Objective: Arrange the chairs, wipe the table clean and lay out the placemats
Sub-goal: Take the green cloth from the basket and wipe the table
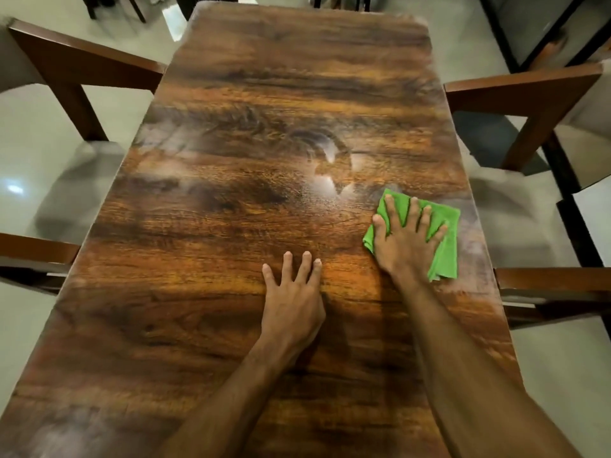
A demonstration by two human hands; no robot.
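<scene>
Green cloth (443, 233) lies on the wooden table (231, 200), pressed flat under the right hand (406, 239), fingers spread; the left hand (292, 299) rests open-palmed on the wood.

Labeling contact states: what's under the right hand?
The green cloth, flat on the wooden table, with the right hand pressing it, fingers spread. The cloth's middle and the tabletop beneath it are covered.

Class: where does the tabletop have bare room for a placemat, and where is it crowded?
Bare: the far half of the table, between the left chair and right chair; and the near-left stretch, from the left hand to the edge. Crowded: near right, where the right hand presses the green cloth.
</scene>
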